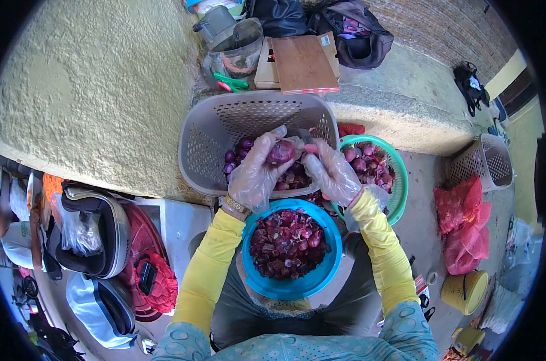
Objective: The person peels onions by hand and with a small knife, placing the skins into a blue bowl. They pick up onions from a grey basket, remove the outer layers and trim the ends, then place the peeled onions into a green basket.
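Note:
My left hand (255, 167), in a clear plastic glove, is closed around a red onion (281, 152) above the grey perforated basket (204, 135). My right hand (334, 171), gloved the same way, is beside the onion with its fingers closed. A small pink thing (311, 148) shows at those fingers; its kind is not clear. Several red onions (242, 147) lie in the basket below. Nearer to me stands a blue basin (336, 253) full of onions and loose skins (288, 243). A green basket (403, 180) with more onions and skins is to the right, partly behind my right hand.
A wooden board (303, 63) lies on a box behind the basket, next to a black bag (360, 36) and green-handled scissors (231, 81). Red mesh sacks (462, 216), a yellow bucket (465, 292) and another perforated basket (483, 162) stand at right. Helmets (98, 234) are at left.

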A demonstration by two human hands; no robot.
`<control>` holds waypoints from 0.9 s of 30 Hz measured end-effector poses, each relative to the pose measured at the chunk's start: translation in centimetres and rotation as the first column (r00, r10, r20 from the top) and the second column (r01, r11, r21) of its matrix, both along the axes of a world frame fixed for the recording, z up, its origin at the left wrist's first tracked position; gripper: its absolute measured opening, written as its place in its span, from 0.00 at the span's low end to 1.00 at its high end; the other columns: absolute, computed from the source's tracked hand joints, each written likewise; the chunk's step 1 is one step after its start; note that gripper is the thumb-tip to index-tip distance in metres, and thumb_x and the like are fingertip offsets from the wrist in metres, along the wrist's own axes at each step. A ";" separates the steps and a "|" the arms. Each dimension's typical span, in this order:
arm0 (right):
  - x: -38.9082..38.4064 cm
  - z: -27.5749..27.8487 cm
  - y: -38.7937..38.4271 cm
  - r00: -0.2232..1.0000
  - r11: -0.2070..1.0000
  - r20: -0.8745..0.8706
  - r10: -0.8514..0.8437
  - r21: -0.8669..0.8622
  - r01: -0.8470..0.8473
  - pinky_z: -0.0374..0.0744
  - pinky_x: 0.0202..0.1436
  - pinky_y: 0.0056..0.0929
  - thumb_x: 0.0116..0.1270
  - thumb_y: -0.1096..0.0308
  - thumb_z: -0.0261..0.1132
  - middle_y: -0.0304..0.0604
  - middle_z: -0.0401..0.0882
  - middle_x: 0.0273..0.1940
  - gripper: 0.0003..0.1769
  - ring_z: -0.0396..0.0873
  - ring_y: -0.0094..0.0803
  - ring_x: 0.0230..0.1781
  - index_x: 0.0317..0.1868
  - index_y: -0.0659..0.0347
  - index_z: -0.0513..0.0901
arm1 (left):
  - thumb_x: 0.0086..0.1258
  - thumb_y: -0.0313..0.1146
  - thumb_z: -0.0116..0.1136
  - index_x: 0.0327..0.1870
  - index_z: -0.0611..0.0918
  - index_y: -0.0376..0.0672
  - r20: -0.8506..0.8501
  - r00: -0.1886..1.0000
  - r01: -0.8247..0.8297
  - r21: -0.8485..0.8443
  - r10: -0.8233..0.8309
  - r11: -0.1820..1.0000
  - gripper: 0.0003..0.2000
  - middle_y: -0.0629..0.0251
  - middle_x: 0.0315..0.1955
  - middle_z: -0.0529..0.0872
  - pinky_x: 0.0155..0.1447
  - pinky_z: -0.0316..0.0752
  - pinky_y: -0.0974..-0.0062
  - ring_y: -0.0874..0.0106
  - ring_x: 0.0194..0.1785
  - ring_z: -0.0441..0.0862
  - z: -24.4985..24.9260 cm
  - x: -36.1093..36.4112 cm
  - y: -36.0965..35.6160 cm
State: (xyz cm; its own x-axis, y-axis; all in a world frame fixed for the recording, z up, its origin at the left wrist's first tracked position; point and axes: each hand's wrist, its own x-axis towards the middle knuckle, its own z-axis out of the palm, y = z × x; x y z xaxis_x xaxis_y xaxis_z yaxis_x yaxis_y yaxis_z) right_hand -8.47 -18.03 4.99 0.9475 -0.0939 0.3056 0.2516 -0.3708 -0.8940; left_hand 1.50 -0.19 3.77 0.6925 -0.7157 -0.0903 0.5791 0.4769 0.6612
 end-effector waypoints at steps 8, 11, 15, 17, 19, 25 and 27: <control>-1.2 1.0 1.7 0.953 0.882 -0.290 0.090 0.468 0.059 0.77 0.40 0.24 0.86 0.56 0.54 0.29 0.73 0.37 0.27 0.74 0.18 0.35 0.78 0.57 0.68 | 0.85 0.43 0.51 0.73 0.71 0.39 -0.066 0.997 -0.038 -0.137 0.030 0.990 0.23 0.52 0.68 0.75 0.78 0.70 0.53 0.57 0.72 0.74 0.3 0.6 0.6; -1.0 1.2 1.8 0.942 0.837 -0.219 0.256 0.538 -0.102 0.74 0.35 0.21 0.86 0.50 0.53 0.28 0.71 0.37 0.32 0.69 0.16 0.30 0.82 0.54 0.63 | 0.84 0.39 0.51 0.75 0.69 0.38 -0.046 0.999 -0.025 -0.149 0.018 0.988 0.23 0.50 0.69 0.75 0.80 0.67 0.53 0.57 0.72 0.74 -0.2 0.7 0.4; -1.5 1.8 2.0 0.939 0.811 -0.279 0.199 0.585 0.001 0.67 0.27 0.20 0.85 0.44 0.51 0.28 0.67 0.30 0.34 0.64 0.17 0.23 0.82 0.52 0.61 | 0.82 0.40 0.56 0.76 0.67 0.38 0.134 0.989 -0.053 -0.123 0.069 0.991 0.27 0.48 0.70 0.74 0.81 0.65 0.54 0.58 0.74 0.73 0.0 0.6 0.0; -1.6 1.9 2.1 0.905 0.771 -0.326 0.274 0.637 -0.005 0.66 0.26 0.20 0.85 0.42 0.50 0.28 0.65 0.28 0.35 0.62 0.17 0.22 0.82 0.51 0.61 | 0.81 0.41 0.58 0.76 0.67 0.38 0.185 0.982 -0.020 -0.147 0.047 0.989 0.28 0.49 0.71 0.73 0.81 0.64 0.55 0.58 0.75 0.72 0.0 0.8 0.1; -1.7 1.7 2.6 0.891 0.652 -0.317 0.325 0.758 0.032 0.62 0.24 0.18 0.83 0.39 0.50 0.28 0.62 0.27 0.38 0.60 0.17 0.22 0.83 0.51 0.59 | 0.80 0.41 0.60 0.77 0.66 0.39 0.235 0.972 0.019 -0.161 0.019 0.987 0.30 0.49 0.72 0.72 0.82 0.64 0.56 0.58 0.76 0.71 0.0 0.8 0.2; -1.6 2.3 2.8 0.872 0.606 -0.361 0.330 0.789 0.097 0.62 0.23 0.18 0.84 0.40 0.50 0.28 0.61 0.27 0.37 0.60 0.17 0.22 0.83 0.49 0.59 | 0.78 0.39 0.63 0.78 0.64 0.42 0.370 0.927 0.012 -0.173 0.054 0.985 0.32 0.49 0.74 0.70 0.81 0.64 0.56 0.57 0.78 0.68 0.0 0.4 -0.2; -1.7 2.3 2.7 0.877 0.622 -0.350 0.329 0.779 0.078 0.62 0.23 0.18 0.84 0.41 0.51 0.28 0.61 0.27 0.36 0.60 0.17 0.22 0.83 0.48 0.59 | 0.77 0.37 0.63 0.78 0.65 0.42 0.372 0.927 0.017 -0.144 0.038 0.989 0.32 0.50 0.75 0.69 0.82 0.64 0.57 0.56 0.79 0.67 0.7 0.3 0.1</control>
State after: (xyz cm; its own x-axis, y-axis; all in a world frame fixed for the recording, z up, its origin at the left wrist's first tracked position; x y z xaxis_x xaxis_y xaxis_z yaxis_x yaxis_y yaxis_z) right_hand -10.14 -15.35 7.33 0.9685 0.0364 -0.2463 -0.2324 0.4877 -0.8415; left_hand 1.76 -0.10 4.49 0.6636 -0.6945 0.2780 0.2979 0.5862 0.7534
